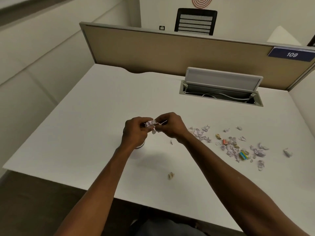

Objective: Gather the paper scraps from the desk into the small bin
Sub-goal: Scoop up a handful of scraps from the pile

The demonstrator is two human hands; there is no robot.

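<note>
Both hands meet over the middle of the white desk (85,116). My left hand (135,132) and my right hand (171,126) together pinch a bunch of crumpled white paper scraps (150,125) between their fingertips. Under my left wrist a small round bin (140,147) is mostly hidden; only its lower rim shows. To the right lies a loose scatter of paper scraps (231,147), mixed with a few coloured bits. A single tan scrap (171,175) sits near the front edge, and a tiny white scrap (171,142) lies below my right hand.
An open cable hatch (221,92) with its lid raised is set into the desk at the back right. A tan partition (170,50) bounds the far edge, carrying a blue sign "109" (291,54). A black chair (196,21) stands behind it.
</note>
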